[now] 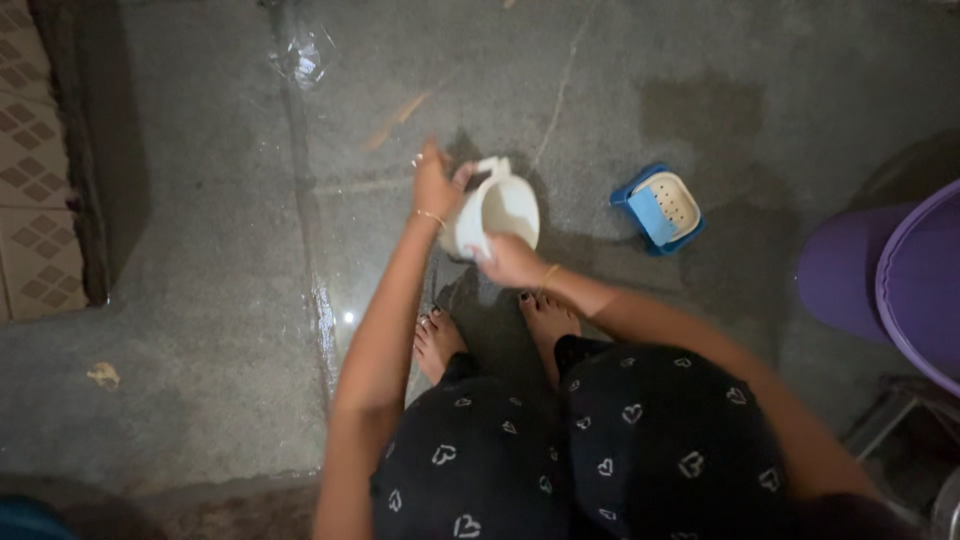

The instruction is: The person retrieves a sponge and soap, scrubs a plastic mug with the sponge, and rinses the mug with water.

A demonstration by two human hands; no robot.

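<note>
Left hand grips white jug at its handle; right hand rubs the rim; washing looks midway, floor wet

Blue soap dish, purple tub

Object: white plastic jug with a side handle
Pose: tipped on its side, open mouth facing up toward the camera and slightly to 4 o'clock; handle at the 11 o'clock edge
Inside: pale and bare as far as can be seen (somewhat blurred)
Position: held above the wet grey concrete floor, just past the bare toes at 12 o'clock
Contact: gripped at the handle side and touched at the lower rim, about 6 o'clock
</note>
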